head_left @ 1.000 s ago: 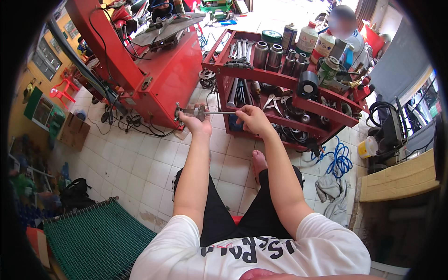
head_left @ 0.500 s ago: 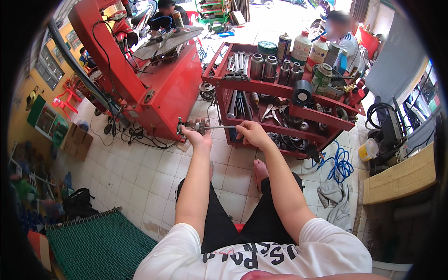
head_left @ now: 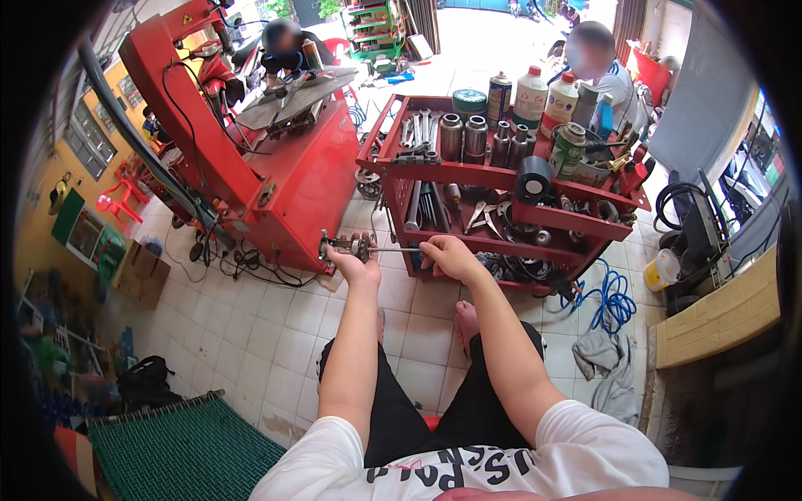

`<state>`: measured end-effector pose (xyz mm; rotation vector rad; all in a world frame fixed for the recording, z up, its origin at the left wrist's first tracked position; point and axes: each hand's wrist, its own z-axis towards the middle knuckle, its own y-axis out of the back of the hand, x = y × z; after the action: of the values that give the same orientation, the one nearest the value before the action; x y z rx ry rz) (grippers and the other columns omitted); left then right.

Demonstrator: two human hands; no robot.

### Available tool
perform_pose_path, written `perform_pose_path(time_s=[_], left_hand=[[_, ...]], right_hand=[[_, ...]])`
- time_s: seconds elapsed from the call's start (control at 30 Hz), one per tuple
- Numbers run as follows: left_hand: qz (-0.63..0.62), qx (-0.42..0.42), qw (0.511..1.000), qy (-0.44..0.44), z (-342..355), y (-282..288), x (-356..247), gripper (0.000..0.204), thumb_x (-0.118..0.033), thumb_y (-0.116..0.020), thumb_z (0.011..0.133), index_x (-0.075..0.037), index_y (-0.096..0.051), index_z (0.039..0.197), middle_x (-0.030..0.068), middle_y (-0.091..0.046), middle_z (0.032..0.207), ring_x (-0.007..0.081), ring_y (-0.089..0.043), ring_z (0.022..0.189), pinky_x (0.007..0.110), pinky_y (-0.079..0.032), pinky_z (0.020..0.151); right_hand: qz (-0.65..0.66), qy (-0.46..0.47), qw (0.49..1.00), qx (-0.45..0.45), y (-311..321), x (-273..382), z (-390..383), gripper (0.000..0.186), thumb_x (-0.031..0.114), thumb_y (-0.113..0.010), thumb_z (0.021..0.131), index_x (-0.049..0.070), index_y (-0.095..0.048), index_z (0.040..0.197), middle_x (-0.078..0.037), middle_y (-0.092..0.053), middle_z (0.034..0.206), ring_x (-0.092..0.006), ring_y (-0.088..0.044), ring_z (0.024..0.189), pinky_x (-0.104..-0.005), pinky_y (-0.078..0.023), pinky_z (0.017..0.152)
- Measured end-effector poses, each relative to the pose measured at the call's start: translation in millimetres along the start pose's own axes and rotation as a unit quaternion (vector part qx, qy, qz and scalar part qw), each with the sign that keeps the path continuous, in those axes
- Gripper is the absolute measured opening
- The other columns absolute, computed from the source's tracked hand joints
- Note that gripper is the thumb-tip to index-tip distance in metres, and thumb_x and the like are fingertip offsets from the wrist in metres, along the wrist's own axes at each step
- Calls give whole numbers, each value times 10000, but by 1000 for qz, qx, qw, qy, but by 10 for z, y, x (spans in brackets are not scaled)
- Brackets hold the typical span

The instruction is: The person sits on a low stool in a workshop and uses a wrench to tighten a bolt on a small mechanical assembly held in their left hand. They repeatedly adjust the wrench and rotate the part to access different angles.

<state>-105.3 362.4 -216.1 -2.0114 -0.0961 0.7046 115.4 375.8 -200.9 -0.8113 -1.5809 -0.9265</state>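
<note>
My left hand [head_left: 359, 269], palm up, is closed around a small greyish-brown metal part [head_left: 360, 247] with a knob-like piece [head_left: 324, 245] at its left end. A thin straight metal rod [head_left: 396, 250] runs level from the part's right side to my right hand [head_left: 452, 256]. My right fingers are wrapped round the rod's right end, so any handle there is hidden. Both hands are held out over the floor, between a red machine and a red tool cart. What kind of part it is cannot be told.
The red cart [head_left: 493, 174] holds sockets [head_left: 451, 138], wrenches, bottles and cans. A red machine [head_left: 301, 184] with a metal turntable stands left, its cables on the tiles. Blue hose [head_left: 614, 305] and a grey cloth [head_left: 603, 359] lie right. Two people are beyond the cart and machine.
The whole view has shifted slightly. Both hands keep their hold on the part and the rod, nearly in the same place. The person behind the machine leans further into view.
</note>
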Motion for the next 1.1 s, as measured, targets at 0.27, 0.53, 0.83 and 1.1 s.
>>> perform_pose_path(time_s=[0.27, 0.53, 0.83, 1.1], left_hand=[[-7, 19, 1000, -4, 72, 57, 13, 503, -646, -411, 961, -173, -552, 1056, 33, -617, 1012, 258, -640, 954, 396, -481, 747], [1, 16, 1000, -9, 66, 82, -9, 494, -644, -432, 957, -173, -554, 1044, 30, -623, 1004, 254, -643, 938, 388, -484, 745], [4, 17, 1000, 0, 76, 71, 29, 516, -648, -363, 979, -174, -568, 992, 16, -631, 1008, 245, -649, 939, 392, -484, 740], [18, 25, 999, -10, 54, 76, 33, 494, -623, -354, 992, -170, -552, 1013, 24, -629, 1034, 242, -644, 958, 408, -484, 767]], right_hand=[[-41, 65, 996, -42, -8, 3, -5, 246, 162, -716, 907, -3, -612, 1056, -53, -647, 790, -114, -588, 596, -296, -462, 477], [29, -62, 997, -21, -26, 123, -63, 275, 280, -638, 968, 11, -640, 1025, -50, -676, 756, -107, -584, 533, -270, -480, 494], [-34, 73, 996, -50, -34, -152, 52, 259, 216, -669, 938, -18, -617, 1036, -37, -631, 649, -103, -575, 495, -276, -432, 407], [-14, -74, 997, 20, -27, -39, 45, 333, 335, -596, 1000, 8, -648, 964, -50, -685, 728, -104, -614, 524, -256, -477, 499]])
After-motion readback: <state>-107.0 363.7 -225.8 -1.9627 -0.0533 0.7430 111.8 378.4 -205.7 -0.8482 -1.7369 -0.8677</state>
